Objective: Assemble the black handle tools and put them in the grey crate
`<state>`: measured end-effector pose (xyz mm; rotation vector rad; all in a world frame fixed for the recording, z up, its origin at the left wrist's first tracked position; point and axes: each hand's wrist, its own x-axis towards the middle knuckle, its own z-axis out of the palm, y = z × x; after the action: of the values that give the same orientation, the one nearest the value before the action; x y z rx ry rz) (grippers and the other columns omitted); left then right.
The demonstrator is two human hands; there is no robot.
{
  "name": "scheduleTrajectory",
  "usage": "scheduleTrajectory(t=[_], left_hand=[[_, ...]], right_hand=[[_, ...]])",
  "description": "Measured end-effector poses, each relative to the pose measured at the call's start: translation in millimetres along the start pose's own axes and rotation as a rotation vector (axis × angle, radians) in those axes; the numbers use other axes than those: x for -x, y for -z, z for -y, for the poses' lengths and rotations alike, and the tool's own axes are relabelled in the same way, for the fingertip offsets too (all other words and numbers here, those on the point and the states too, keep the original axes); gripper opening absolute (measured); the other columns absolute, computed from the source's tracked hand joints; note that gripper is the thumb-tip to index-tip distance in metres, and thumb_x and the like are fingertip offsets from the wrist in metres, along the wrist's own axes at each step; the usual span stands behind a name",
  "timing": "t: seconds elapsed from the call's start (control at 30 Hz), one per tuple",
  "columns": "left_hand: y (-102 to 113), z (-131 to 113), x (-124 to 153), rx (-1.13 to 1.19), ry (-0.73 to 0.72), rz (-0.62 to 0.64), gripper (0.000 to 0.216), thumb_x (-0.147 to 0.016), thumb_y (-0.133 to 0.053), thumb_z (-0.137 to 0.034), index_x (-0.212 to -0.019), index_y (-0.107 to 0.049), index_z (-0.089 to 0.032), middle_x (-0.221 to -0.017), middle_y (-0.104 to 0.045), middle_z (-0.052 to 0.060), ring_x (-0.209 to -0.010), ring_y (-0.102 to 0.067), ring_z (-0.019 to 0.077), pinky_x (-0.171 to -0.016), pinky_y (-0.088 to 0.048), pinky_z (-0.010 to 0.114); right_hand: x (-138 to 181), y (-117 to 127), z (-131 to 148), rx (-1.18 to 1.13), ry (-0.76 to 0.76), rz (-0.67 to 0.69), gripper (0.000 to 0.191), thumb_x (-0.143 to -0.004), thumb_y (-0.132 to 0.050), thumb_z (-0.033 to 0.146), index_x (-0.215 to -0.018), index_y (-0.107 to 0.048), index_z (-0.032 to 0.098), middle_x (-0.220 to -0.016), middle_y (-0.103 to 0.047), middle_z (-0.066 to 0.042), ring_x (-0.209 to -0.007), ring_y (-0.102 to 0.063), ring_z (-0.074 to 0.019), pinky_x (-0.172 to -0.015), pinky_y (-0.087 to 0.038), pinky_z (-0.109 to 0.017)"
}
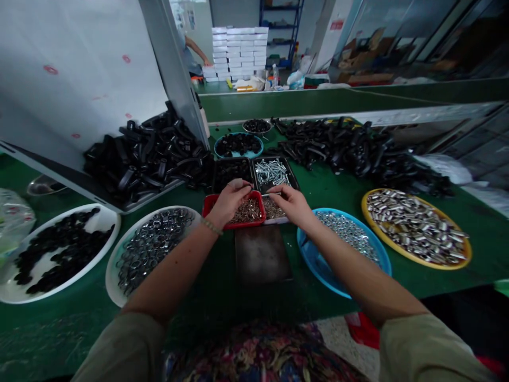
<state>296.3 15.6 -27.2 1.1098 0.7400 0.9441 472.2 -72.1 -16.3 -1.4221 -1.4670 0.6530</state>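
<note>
My left hand (233,200) is above the red tray (207,203) of small copper-coloured pins (247,211). Its thumb and fingers are pinched together, and a dark bit shows at the tips, too small to name. To the right, my right hand (292,204) bends its thumb and forefinger closed over a pale tray (277,220) of small metal pieces, by the front edge of a black tray of silver screws (272,174). Whatever its tips hold is hidden. A dark metal plate (262,254) lies flat below both hands.
Around me stand a white basin of metal rings (153,246), a white basin of black parts (66,249), a blue basin of small metal pieces (350,231) and a yellow basin of metal sleeves (415,228). Black handle-like parts (345,143) are heaped behind. A person's arm (196,50) shows beyond.
</note>
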Motion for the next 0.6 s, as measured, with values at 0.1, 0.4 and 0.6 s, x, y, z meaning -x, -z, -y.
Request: scheduleTrajectory(t=[0.1, 0.4, 0.6], left_hand=[[-8.3, 8.1, 57.1, 0.269, 0.103, 0.063, 0.022, -0.072, -0.073, -0.016, -0.093, -0.067, -0.016, -0.093, -0.068, 0.002, -0.085, -0.064, 0.0118, -0.083, -0.05, 0.025], [-34.7, 23.0, 132.6, 0.353, -0.009, 0.045, 0.039, -0.066, -0.079, -0.014, -0.103, -0.068, -0.018, -0.102, -0.069, 0.001, -0.1, -0.061, 0.0148, -0.097, -0.043, 0.029], [-12.6, 11.7, 170.7, 0.397, 0.147, 0.108, 0.032, -0.069, -0.077, -0.013, -0.099, -0.068, -0.021, -0.1, -0.068, -0.001, -0.086, -0.063, 0.0102, -0.088, -0.048, 0.027]], right_hand=[[34.1, -16.8, 20.6, 0.016, 0.062, -0.032, 0.019, -0.085, -0.058, 0.036, -0.094, -0.062, 0.02, -0.086, -0.067, -0.003, -0.071, -0.059, -0.0155, -0.066, -0.047, -0.028], [90.8, -49.3, 26.5, 0.493, 0.386, -0.096, 0.018, -0.084, -0.049, 0.013, -0.093, -0.063, 0.018, -0.086, -0.063, -0.009, -0.085, -0.06, -0.0237, -0.077, -0.051, -0.037], [121.3, -54.3, 28.9, -0.221, 0.123, 0.02, 0.044, -0.084, -0.065, 0.036, -0.124, -0.053, 0.025, -0.093, -0.059, -0.003, -0.08, -0.058, -0.0176, -0.074, -0.052, -0.034]])
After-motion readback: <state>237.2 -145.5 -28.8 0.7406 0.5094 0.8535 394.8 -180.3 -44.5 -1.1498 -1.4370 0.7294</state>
